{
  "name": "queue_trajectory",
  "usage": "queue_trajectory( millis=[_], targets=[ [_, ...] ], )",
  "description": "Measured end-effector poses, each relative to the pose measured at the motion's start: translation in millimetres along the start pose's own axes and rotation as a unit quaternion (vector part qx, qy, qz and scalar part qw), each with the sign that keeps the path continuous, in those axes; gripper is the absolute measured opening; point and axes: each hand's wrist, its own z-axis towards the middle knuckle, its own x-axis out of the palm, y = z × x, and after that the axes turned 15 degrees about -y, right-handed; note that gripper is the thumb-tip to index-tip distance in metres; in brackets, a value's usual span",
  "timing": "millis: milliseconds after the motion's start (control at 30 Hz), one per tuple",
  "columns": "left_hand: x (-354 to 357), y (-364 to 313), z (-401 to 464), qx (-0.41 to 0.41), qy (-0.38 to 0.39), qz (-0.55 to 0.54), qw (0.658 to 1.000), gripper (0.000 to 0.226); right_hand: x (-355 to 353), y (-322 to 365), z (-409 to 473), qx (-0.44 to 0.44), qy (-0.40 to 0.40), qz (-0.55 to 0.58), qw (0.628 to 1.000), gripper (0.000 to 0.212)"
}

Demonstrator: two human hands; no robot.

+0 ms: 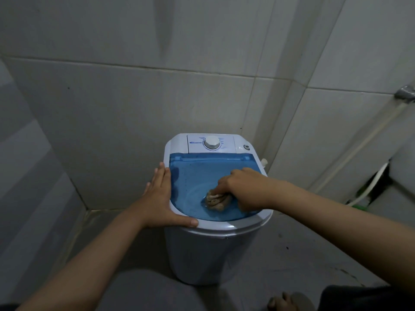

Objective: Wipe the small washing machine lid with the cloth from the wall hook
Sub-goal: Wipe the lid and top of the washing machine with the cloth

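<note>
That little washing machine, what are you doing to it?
A person is wiping its blue lid. The right hand presses a bunched-up brownish cloth onto the lid, near the front. The left hand lies flat on the left rim of the washing machine, seemingly steadying it. The lid is shut.

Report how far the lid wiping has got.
Done: the cloth is off its hook and bunched in the right hand. In hand: it presses on the blue lid near the front, while the left hand steadies the washing machine's rim. Left: how much is already wiped cannot be told.
</note>
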Motion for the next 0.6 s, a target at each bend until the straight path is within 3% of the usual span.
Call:
queue_trajectory(
  millis=[200,400,533,600],
  targets=[
    [-1,0,0,0.002,0.003,-0.001,1.0,0.162,-10,-1,4,0.002,0.042,-0.029,0.999,0.047],
    [-1,-2,-1,0.0,0.006,0.009,1.0,0.16,-23,-3,12,0.058,0.109,-0.001,0.992,0.031],
    [-3,-3,-3,-0.001,0.013,0.012,1.0,0.158,-36,8,22,0.057,0.163,-0.078,0.982,0.014],
    [-4,-4,-3,-0.002,0.013,0.012,1.0,0.158,-44,15,27,0.06,0.196,-0.138,0.969,0.025]
  ],
)
